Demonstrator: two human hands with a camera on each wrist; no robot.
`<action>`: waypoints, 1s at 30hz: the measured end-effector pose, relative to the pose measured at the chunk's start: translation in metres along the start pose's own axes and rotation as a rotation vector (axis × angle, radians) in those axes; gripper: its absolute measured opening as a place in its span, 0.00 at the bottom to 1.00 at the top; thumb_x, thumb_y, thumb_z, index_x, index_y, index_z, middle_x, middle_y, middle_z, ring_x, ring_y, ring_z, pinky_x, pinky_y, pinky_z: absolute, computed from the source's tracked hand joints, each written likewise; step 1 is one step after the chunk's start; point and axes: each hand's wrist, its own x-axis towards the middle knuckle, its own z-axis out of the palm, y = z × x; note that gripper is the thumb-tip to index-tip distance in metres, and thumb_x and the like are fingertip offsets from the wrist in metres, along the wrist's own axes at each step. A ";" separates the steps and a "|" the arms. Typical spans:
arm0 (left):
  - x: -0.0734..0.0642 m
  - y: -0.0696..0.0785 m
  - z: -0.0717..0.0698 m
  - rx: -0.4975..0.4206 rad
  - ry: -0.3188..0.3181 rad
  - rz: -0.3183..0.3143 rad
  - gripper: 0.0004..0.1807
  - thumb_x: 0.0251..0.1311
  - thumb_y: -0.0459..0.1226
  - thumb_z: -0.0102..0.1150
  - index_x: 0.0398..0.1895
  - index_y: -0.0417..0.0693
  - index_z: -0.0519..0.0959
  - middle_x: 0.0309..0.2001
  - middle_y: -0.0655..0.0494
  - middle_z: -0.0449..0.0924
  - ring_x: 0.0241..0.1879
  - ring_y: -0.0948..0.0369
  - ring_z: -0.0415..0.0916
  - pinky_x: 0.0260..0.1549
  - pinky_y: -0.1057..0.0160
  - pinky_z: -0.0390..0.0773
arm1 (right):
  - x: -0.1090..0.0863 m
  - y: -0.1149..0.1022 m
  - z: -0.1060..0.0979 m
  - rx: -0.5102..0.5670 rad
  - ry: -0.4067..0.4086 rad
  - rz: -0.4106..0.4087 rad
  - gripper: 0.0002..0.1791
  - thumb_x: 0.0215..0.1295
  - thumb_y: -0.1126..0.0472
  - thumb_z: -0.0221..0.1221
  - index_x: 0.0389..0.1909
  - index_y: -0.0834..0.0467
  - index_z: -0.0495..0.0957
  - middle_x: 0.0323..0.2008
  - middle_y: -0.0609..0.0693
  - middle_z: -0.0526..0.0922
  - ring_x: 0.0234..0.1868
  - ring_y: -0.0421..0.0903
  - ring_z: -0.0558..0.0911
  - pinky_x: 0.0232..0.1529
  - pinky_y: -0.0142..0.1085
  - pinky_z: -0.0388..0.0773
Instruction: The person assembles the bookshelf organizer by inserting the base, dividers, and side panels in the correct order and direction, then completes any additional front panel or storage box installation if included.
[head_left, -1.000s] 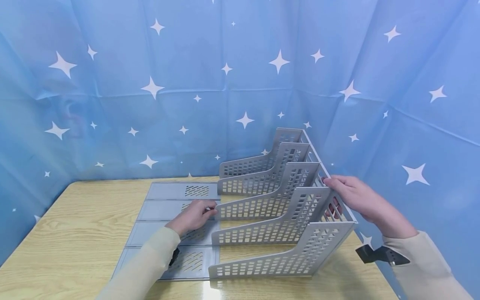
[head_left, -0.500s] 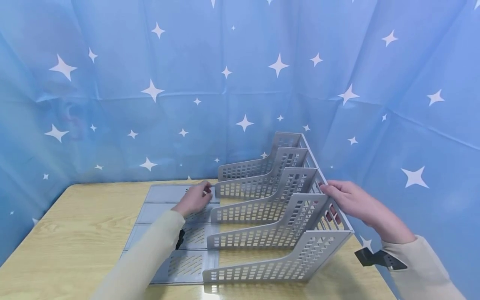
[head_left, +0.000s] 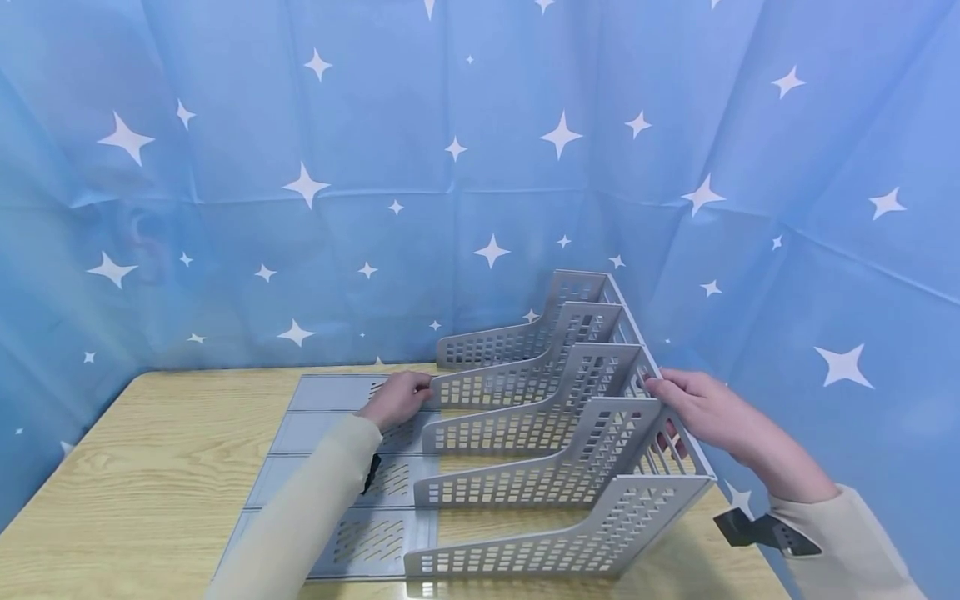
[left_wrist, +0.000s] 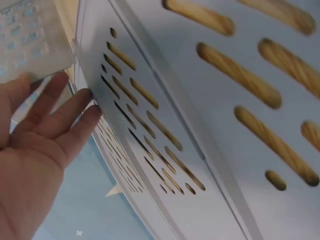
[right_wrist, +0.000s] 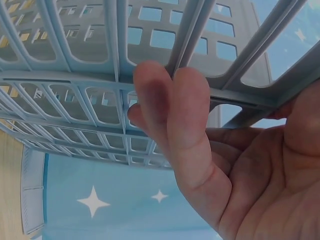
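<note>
On the tabletop (head_left: 150, 458): gray rack (head_left: 564, 457), front ends over slotted base panels (head_left: 307, 429); right hand (head_left: 701, 404), fingers curled around its rear frame (head_left: 692, 440); left hand (head_left: 397, 400), fingers pinching the second-farthest divider (head_left: 491, 387); step, apparently aligning dividers with panel seams; next move, likely seating this one.

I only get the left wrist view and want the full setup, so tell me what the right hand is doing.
Observer: The right hand grips the slatted back of the gray rack near its top edge.
Operator: Count the upright dividers for me.
Observer: The head view shows five upright dividers.
Operator: Report anything worn on the right sleeve.
Observer: A black strap sits at its cuff.
</note>
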 end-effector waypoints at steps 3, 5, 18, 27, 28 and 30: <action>-0.001 -0.004 -0.001 0.013 -0.007 0.041 0.20 0.75 0.36 0.58 0.21 0.48 0.70 0.24 0.58 0.71 0.23 0.61 0.63 0.28 0.60 0.67 | 0.000 -0.001 0.000 0.052 -0.029 0.006 0.23 0.86 0.55 0.37 0.49 0.65 0.78 0.23 0.55 0.82 0.28 0.56 0.85 0.55 0.53 0.79; -0.001 -0.006 -0.002 0.018 -0.012 0.056 0.18 0.75 0.36 0.58 0.22 0.46 0.73 0.25 0.58 0.74 0.23 0.61 0.64 0.27 0.61 0.67 | 0.001 -0.002 0.000 0.087 -0.045 0.018 0.22 0.86 0.56 0.37 0.44 0.63 0.77 0.19 0.54 0.80 0.18 0.53 0.81 0.51 0.48 0.80; -0.003 -0.003 -0.003 0.088 0.019 0.073 0.17 0.75 0.37 0.59 0.24 0.44 0.75 0.22 0.58 0.70 0.22 0.61 0.65 0.25 0.62 0.66 | 0.002 0.001 0.000 0.089 -0.045 0.003 0.22 0.86 0.57 0.37 0.47 0.64 0.77 0.19 0.53 0.81 0.17 0.51 0.81 0.49 0.44 0.81; -0.003 0.000 -0.002 0.161 0.033 0.108 0.21 0.74 0.36 0.60 0.20 0.49 0.68 0.20 0.59 0.65 0.21 0.62 0.62 0.26 0.63 0.65 | 0.001 0.002 0.002 0.124 -0.032 -0.027 0.20 0.85 0.59 0.38 0.40 0.64 0.75 0.20 0.53 0.81 0.18 0.50 0.82 0.36 0.38 0.81; -0.004 0.000 -0.002 0.161 0.024 0.108 0.20 0.74 0.36 0.60 0.20 0.50 0.68 0.20 0.58 0.65 0.21 0.62 0.61 0.26 0.63 0.65 | 0.001 0.002 0.001 0.124 -0.031 -0.036 0.20 0.85 0.59 0.38 0.39 0.64 0.75 0.20 0.53 0.82 0.19 0.50 0.82 0.35 0.38 0.81; -0.006 0.000 -0.004 0.156 -0.009 0.110 0.20 0.74 0.36 0.60 0.20 0.49 0.69 0.20 0.58 0.66 0.21 0.62 0.62 0.25 0.63 0.64 | -0.001 0.004 0.000 0.128 -0.045 -0.062 0.20 0.85 0.61 0.38 0.39 0.65 0.76 0.21 0.52 0.84 0.19 0.48 0.83 0.32 0.38 0.82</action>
